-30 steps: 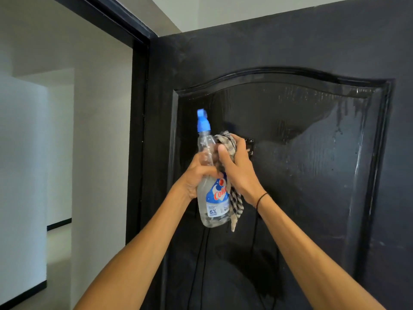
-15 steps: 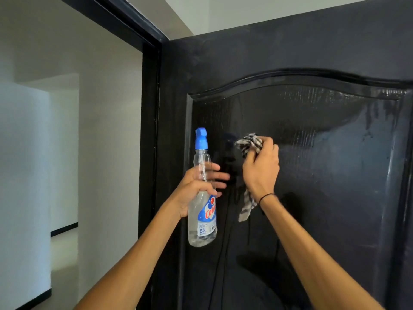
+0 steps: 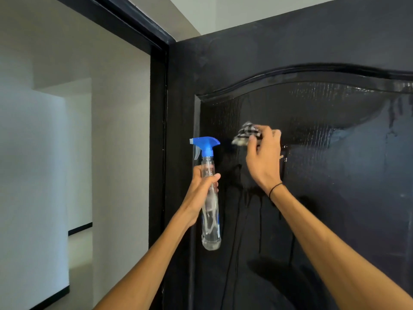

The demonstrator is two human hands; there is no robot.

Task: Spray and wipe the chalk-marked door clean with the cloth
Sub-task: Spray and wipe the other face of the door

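A black panelled door (image 3: 335,186) fills the right of the view, its arched panel wet and streaked with drips. My right hand (image 3: 263,162) grips a bunched checked cloth (image 3: 245,134) and presses it against the upper left of the panel. A small pale mark (image 3: 282,156) shows on the door just right of that hand. My left hand (image 3: 201,189) holds a clear spray bottle (image 3: 210,211) with a blue trigger head (image 3: 205,145) upright by its neck, left of the cloth and in front of the door's left stile.
The black door frame (image 3: 157,130) runs down just left of the bottle. Beyond it lies a hallway with white walls (image 3: 44,153) and a black skirting (image 3: 79,228).
The hands have parted: my left hand carried the bottle left and turned its nozzle sideways, while my right hand lifted the cloth up onto the panel. The view shifted closer and left.
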